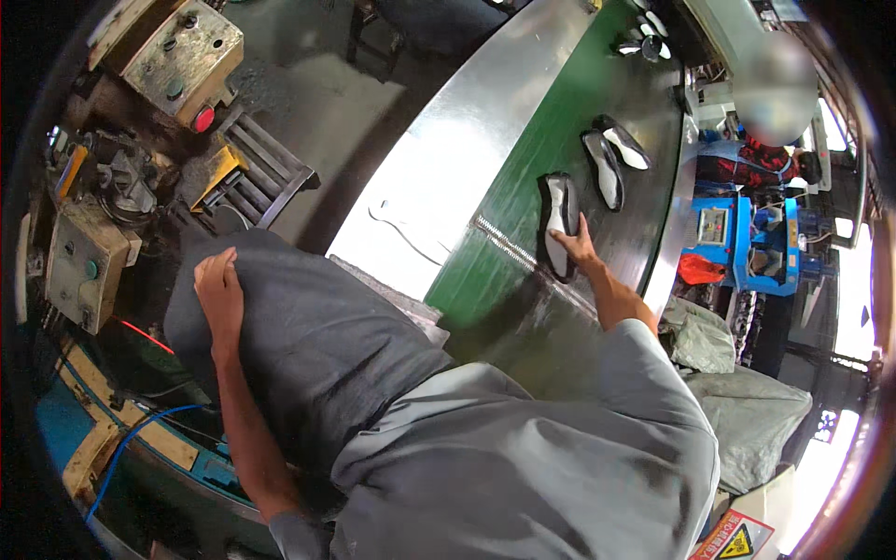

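A slim black shoe [558, 207] with a long pale face, whitish toward one end and grey toward the other, lies on the green conveyor belt [513, 201] between the belt's left edge and right edge. Two similar black-and-white shoes [605, 170] lie farther up, nearer the right edge. The right hand [576, 247] comes in across that right edge, forearm bare, fingers over the shoe's near part and thumb raised along its right side. The left hand [220, 277] hangs with bent fingers close together by the dark grey cloth [299, 308]; from this steep view I cannot tell whether either grip is clamped. The shoe's long axis runs roughly lengthwise with the belt, its whitish end pointing toward the far end.
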`<state>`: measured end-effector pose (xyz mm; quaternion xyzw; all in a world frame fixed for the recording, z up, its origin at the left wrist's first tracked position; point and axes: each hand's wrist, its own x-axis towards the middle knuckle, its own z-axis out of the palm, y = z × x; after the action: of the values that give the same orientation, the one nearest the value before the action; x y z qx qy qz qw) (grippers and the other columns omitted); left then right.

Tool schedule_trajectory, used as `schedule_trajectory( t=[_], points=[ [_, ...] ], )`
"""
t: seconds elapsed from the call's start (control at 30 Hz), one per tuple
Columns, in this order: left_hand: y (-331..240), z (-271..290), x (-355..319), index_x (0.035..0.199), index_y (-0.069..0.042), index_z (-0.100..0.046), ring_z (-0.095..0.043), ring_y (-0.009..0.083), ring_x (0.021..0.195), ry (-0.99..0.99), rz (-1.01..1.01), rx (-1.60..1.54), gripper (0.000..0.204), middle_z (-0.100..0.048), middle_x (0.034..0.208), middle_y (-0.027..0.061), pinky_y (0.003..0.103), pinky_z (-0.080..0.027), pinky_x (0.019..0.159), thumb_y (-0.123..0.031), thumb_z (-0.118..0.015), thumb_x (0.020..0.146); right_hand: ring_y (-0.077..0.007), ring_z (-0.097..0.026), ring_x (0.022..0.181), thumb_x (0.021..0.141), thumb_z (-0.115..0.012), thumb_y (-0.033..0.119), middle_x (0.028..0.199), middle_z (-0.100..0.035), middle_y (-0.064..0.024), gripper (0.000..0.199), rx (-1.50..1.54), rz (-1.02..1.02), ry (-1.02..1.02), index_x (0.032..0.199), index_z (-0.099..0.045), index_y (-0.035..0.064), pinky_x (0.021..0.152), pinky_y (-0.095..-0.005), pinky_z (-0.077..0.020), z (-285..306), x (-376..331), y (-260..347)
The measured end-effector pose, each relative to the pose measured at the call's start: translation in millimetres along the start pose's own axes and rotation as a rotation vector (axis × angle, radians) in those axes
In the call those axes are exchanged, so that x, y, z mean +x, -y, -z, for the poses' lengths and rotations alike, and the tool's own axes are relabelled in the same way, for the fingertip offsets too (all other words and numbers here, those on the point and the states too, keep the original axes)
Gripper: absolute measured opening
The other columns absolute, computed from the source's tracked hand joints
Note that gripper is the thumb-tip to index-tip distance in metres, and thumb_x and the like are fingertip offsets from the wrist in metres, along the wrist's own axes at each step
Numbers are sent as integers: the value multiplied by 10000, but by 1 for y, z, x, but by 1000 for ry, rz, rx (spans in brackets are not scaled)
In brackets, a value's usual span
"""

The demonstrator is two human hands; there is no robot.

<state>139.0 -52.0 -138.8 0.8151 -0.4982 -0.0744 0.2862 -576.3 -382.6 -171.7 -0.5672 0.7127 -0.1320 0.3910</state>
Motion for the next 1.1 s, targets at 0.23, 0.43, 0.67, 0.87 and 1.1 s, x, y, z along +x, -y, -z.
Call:
schedule_trajectory(
  t=[0.23, 0.43, 0.67, 0.87, 1.1],
  points=[
    [-51, 10, 27, 1404, -11, -662, -689, 296, 1119, -33, 137, -615, 354, -697, 1293, 163, 386, -534, 999, -63, -594, 1061, -268, -662, 1240, 866, -932, 356, 1484, -615, -211, 1066, 172, 74, 101, 1666, -329, -8, 1039, -390, -550, -64, -60, 124],
    [-134, 70, 47, 1485, -22, -602, -710, 254, 1079, -106, -31, -776, 474, -673, 1326, 153, 385, -574, 943, -61, -679, 1018, -261, -673, 1215, 847, -935, 414, 1440, -644, -205, 1105, 24, 409, 557, 1686, -323, 34, 1048, -392, -551, -183, -185, 324],
    [-53, 162, -17, 1352, 27, -674, -727, 413, 1117, -475, -164, -140, 400, -716, 1262, 206, 461, -608, 957, 27, -704, 953, -287, -527, 1463, 819, -943, 347, 1576, -546, -239, 1148, -142, 778, 1033, 1704, -282, 34, 1229, -397, -396, -301, -295, 427],
    [-80, 230, -97, 1560, 29, -484, -507, 420, 1487, -456, -190, -397, 807, -539, 1584, 247, 482, -417, 1226, 8, -832, 833, -455, -501, 1484, 793, -952, 249, 1613, -461, -330, 1287, -114, 1148, 937, 1722, -89, 30, 1226, -459, -427, -369, -325, 451],
    [-97, 205, -114, 1658, 61, -325, -485, 308, 1516, -436, 154, -699, 1078, -501, 1630, 246, 436, -326, 1283, -177, -905, 781, -517, -389, 1527, 806, -933, 181, 1679, -339, -330, 1232, 4, 1324, 898, 1696, -108, -27, 1265, -524, -354, -408, -317, 393]
  ],
)
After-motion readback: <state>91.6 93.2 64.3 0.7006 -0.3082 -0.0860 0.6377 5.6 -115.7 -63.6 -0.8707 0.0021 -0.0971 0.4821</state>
